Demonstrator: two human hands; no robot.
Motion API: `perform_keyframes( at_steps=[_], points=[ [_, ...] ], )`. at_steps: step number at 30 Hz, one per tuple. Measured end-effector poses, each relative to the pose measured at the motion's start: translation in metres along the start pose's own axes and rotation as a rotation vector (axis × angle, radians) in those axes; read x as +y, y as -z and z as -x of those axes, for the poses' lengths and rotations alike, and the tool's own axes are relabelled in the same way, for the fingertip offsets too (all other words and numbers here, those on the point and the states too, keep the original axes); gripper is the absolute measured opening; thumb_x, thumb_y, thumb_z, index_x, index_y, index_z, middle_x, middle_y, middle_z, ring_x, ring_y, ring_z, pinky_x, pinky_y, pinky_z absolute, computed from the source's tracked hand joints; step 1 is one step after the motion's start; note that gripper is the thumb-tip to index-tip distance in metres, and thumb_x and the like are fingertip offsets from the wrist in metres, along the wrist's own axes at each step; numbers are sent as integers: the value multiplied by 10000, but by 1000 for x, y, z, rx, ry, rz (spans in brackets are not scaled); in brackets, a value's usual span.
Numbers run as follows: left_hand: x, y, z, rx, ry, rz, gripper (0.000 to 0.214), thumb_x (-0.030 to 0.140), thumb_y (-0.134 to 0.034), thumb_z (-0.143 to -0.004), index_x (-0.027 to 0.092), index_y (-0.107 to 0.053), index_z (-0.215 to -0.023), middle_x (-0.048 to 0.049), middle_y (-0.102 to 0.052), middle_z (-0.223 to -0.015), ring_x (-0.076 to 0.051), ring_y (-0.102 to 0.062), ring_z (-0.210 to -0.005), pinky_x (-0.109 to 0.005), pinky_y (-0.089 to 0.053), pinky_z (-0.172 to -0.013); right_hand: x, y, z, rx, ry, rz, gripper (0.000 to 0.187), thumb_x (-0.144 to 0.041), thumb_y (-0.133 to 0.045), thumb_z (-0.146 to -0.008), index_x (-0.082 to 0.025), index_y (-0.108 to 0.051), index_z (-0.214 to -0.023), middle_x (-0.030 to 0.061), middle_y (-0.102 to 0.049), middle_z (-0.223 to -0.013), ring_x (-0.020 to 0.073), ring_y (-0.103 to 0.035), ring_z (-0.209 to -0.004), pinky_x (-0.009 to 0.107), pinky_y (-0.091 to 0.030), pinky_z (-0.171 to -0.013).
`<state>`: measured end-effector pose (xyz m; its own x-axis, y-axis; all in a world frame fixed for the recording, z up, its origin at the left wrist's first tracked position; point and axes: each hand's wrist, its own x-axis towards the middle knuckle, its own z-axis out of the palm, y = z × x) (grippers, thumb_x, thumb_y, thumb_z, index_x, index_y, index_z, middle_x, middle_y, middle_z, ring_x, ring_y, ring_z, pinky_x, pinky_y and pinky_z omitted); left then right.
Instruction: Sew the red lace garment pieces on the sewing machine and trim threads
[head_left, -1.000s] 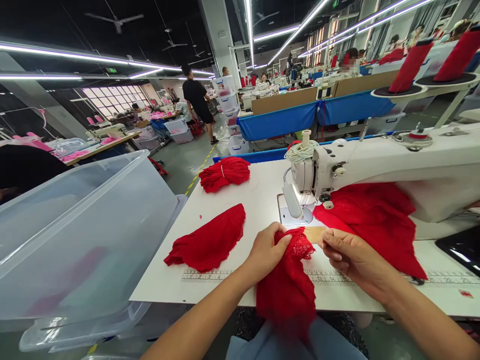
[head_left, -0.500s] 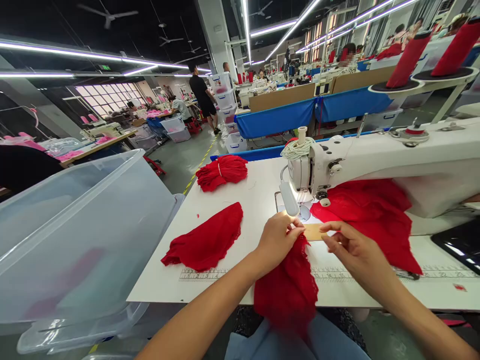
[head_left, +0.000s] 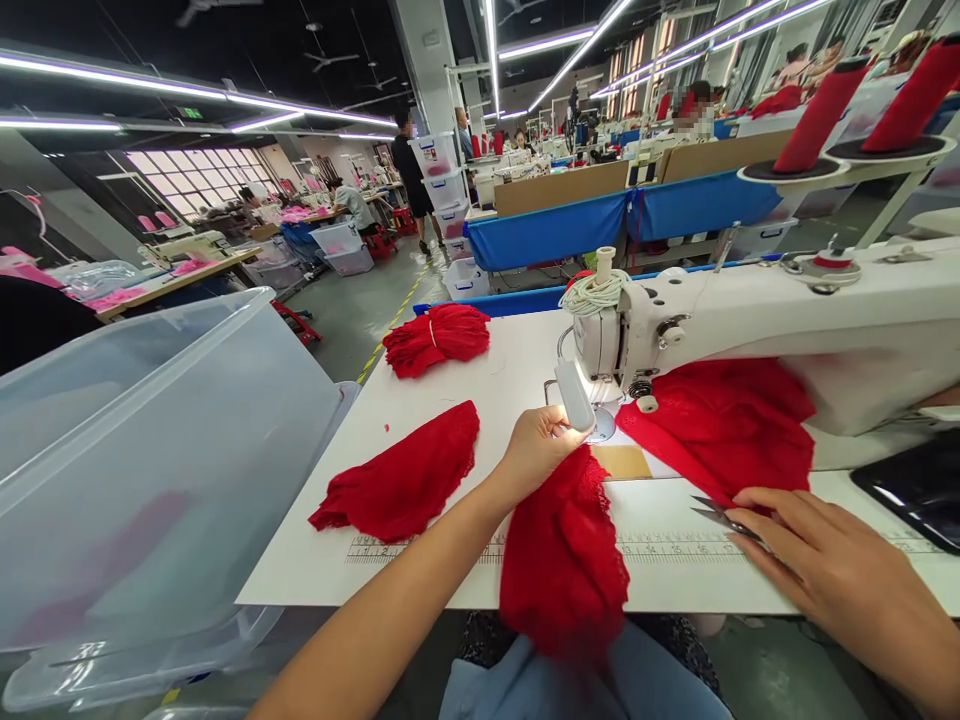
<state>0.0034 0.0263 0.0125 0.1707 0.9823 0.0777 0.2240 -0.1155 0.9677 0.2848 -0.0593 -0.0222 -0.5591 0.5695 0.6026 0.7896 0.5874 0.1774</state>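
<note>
My left hand [head_left: 534, 450] pinches the top edge of a red lace piece [head_left: 562, 560] by the needle area of the white sewing machine [head_left: 750, 320]; the lace hangs over the table's front edge onto my lap. My right hand [head_left: 825, 570] lies on the table at the right, its fingers over small thread snips [head_left: 716, 515] whose blades stick out to the left. A tan patch [head_left: 622, 462] lies on the table between my hands. More red fabric [head_left: 720, 420] is bunched under the machine arm.
A folded red lace piece [head_left: 405, 475] and a tied red bundle [head_left: 435, 338] lie on the white table [head_left: 517, 380]. A large clear plastic bin [head_left: 150, 450] stands at the left. Red thread cones [head_left: 821, 115] sit behind the machine. Other people work at distant tables.
My right hand left the tan patch and moved right and nearer to me, onto the snips. My left hand pushed the lace edge up toward the needle.
</note>
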Motion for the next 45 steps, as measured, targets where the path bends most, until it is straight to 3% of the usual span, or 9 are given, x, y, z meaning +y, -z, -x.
perform_keyframes(
  at_steps=[6, 11, 14, 16, 19, 24, 28, 35, 45],
  points=[
    [1, 1, -1, -70, 70, 118, 380, 480, -716, -661, 155, -529, -599, 64, -343, -577, -69, -272, -548, -233, -192, -537, 2, -5, -2, 5, -115, -124, 220, -262, -476, -916, -223, -682, -846, 85, -680, -911, 221, -621, -732, 380, -466, -681],
    [4, 3, -1, -98, 56, 149, 419, 490, -738, -637, 155, -499, -558, 66, -340, -568, -68, -277, -551, -227, -199, -537, -15, 3, -17, 86, -445, -414, 121, -381, -527, -881, -273, -577, -858, 105, -678, -1005, 255, -665, -854, 388, -516, -718],
    [7, 3, 0, -102, 72, 142, 445, 505, -753, -615, 159, -484, -544, 69, -313, -555, -66, -260, -545, -227, -192, -531, -34, 2, -35, -7, -672, -681, 182, -458, -437, -925, -281, -464, -894, 61, -696, -810, 207, -658, -638, 321, -495, -531],
    [9, 3, 0, -102, 77, 143, 450, 509, -758, -610, 160, -482, -547, 68, -313, -559, -66, -262, -545, -226, -197, -528, -42, -2, -48, -145, -738, -823, 235, -497, -365, -946, -276, -427, -900, 2, -638, -637, 174, -576, -489, 300, -452, -475],
    [9, 3, 1, -106, 68, 164, 445, 503, -760, -610, 157, -487, -549, 67, -329, -564, -62, -263, -539, -222, -206, -521, -44, -10, -66, -306, -639, -795, 284, -500, -364, -919, -257, -488, -998, -23, -584, -576, 174, -533, -454, 293, -401, -463],
    [7, 6, 1, -104, 90, 184, 413, 478, -766, -599, 154, -514, -562, 77, -333, -535, -57, -258, -517, -216, -199, -505, -39, -15, -76, -329, -510, -660, 342, -414, -381, -895, -283, -638, -1079, 37, -702, -761, 225, -666, -681, 309, -461, -570],
    [11, 7, 2, -111, 113, 212, 391, 461, -779, -573, 152, -539, -574, 78, -358, -521, -57, -291, -503, -212, -226, -499, -41, -17, -77, -385, -554, -549, 419, -528, -353, -924, -325, -710, -1008, 26, -730, -939, 236, -691, -810, 300, -474, -569],
    [16, 5, 2, -95, 151, 245, 390, 430, -806, -518, 155, -531, -545, 75, -395, -501, -62, -342, -500, -210, -265, -507, -46, -22, -88, -363, -551, -518, 407, -521, -399, -896, -311, -748, -896, 20, -741, -846, 224, -689, -773, 274, -444, -525],
    [9, 5, 0, -132, 173, 319, 337, 391, -784, -532, 144, -568, -608, 32, -513, -572, -103, -458, -572, -248, -359, -598, -64, -38, -110, -331, -494, -382, 397, -478, -388, -929, -290, -737, -958, 42, -735, -876, 233, -667, -797, 286, -411, -517]
  ],
)
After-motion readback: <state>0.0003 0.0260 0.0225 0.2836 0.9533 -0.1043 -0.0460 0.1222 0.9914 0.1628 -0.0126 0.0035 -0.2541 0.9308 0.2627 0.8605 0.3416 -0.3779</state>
